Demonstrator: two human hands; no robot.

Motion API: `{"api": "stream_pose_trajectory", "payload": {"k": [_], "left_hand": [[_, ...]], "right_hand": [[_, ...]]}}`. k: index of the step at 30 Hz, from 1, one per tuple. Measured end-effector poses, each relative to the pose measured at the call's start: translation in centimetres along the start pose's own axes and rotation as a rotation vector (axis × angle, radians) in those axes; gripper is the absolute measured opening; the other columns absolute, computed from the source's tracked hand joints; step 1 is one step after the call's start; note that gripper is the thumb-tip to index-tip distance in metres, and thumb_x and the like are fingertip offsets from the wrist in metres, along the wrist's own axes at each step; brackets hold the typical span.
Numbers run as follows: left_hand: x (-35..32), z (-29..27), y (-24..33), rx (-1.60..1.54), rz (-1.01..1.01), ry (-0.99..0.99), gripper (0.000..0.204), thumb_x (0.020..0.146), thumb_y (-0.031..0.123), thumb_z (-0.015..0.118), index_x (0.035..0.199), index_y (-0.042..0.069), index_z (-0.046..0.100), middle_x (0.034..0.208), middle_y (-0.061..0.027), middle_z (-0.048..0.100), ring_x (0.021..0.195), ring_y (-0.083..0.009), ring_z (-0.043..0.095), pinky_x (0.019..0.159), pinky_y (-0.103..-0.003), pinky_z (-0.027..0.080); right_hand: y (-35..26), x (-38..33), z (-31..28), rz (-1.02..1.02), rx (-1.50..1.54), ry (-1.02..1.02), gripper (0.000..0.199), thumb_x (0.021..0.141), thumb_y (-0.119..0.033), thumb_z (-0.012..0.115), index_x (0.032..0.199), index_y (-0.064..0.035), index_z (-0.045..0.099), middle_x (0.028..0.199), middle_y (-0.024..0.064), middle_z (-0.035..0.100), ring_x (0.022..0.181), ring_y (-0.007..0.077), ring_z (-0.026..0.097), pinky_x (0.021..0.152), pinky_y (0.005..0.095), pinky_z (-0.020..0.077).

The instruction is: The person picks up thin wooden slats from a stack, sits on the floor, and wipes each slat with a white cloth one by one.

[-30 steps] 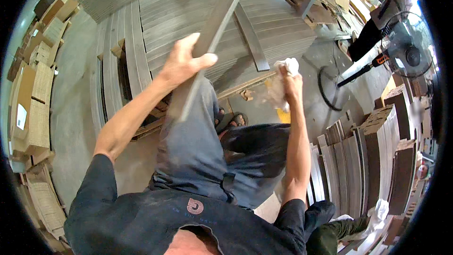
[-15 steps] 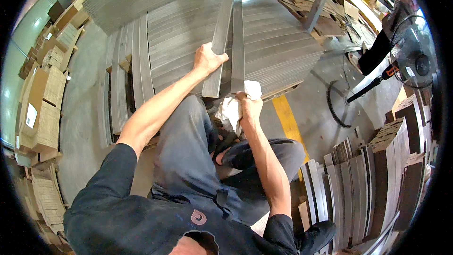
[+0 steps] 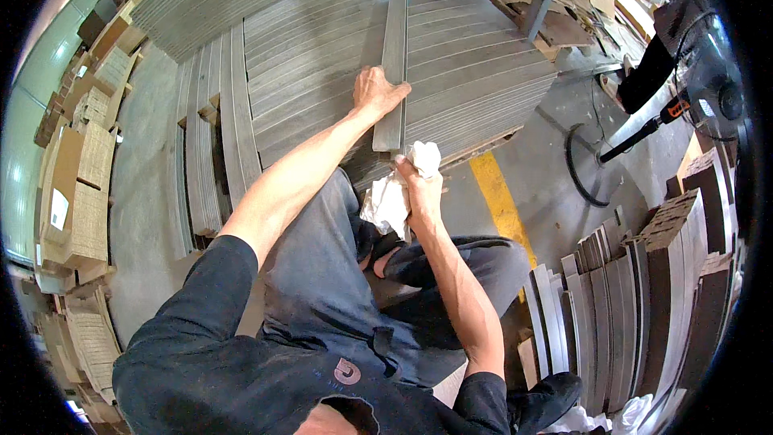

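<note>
Here, the wide stack of long grey wooden planks (image 3: 322, 56) fills the floor ahead; on top lies one long narrow grey plank (image 3: 394, 48), running away from the person, its near end just past the stack's edge; the left hand (image 3: 377, 90) grips its left edge partway along, fingers curled over the face; the right hand (image 3: 419, 185) is closed around a crumpled white cloth (image 3: 390, 197), pressed against the plank's near end; to wipe well, I judge the left hand should pin the plank firmly while the cloth runs along the grain with even pressure
</note>
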State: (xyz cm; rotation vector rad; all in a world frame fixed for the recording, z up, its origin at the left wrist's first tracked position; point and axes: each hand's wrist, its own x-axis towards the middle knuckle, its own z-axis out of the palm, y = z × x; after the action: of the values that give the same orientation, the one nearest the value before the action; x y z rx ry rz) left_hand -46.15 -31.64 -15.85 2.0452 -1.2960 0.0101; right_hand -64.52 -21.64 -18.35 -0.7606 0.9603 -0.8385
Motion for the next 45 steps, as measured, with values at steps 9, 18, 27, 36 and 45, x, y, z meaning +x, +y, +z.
{"api": "stream_pose_trajectory", "payload": {"k": [9,18,27,36,45], "left_hand": [[-0.9,0.3,0.7,0.051,-0.047,0.008,0.052,0.067,0.038,0.073,0.088,-0.009,0.066,0.101,-0.0320,0.062,0.096,-0.0409,0.063,0.079,-0.048,0.051],[0.1,-0.3,4.0,0.248,-0.164,-0.372,0.059,0.072,0.046,0.068,0.098,-0.007,0.069,0.103,-0.0283,0.066,0.103,-0.0385,0.064,0.089,-0.045,0.051],[-0.7,-4.4,5.2,-0.358,0.302,0.042,0.052,0.082,0.032,0.074,0.126,0.006,0.062,0.123,-0.0160,0.063,0.113,-0.0238,0.060,0.098,-0.034,0.045],[-4.4,-5.0,8.8,-0.610,0.296,-0.240,0.032,0.088,0.006,0.065,0.120,0.005,0.065,0.116,-0.0060,0.066,0.108,-0.0147,0.061,0.095,-0.027,0.048],[-5.4,-6.2,9.0,-0.531,0.280,-0.206,0.026,0.084,0.005,0.067,0.110,0.006,0.068,0.105,-0.0054,0.068,0.096,-0.0126,0.063,0.083,-0.028,0.052]], "right_hand": [[1.0,0.6,1.0,-0.201,-0.121,0.032,0.033,0.077,-0.008,0.074,0.109,-0.0029,0.067,0.103,0.0047,0.069,0.093,0.0161,0.063,0.083,0.0304,0.0484],[-0.6,0.3,-1.2,-0.332,-0.394,0.029,0.025,0.083,-0.017,0.067,0.103,-0.0031,0.068,0.099,0.0082,0.070,0.092,0.0182,0.065,0.078,0.0335,0.0510],[-11.6,-11.5,-17.7,-0.748,0.126,0.679,0.023,0.087,-0.017,0.071,0.102,-0.0027,0.062,0.089,0.0048,0.064,0.078,0.0152,0.063,0.068,0.0301,0.0537],[4.1,-8.1,-42.8,0.028,-1.566,0.800,0.036,0.077,-0.014,0.064,0.109,0.0009,0.061,0.126,0.0216,0.053,0.118,0.0370,0.050,0.091,0.0463,0.0482],[6.0,-3.4,-46.6,-0.114,-1.861,0.423,0.038,0.068,-0.026,0.073,0.094,-0.0018,0.060,0.109,0.0208,0.058,0.112,0.0396,0.050,0.089,0.0513,0.0460]]}}
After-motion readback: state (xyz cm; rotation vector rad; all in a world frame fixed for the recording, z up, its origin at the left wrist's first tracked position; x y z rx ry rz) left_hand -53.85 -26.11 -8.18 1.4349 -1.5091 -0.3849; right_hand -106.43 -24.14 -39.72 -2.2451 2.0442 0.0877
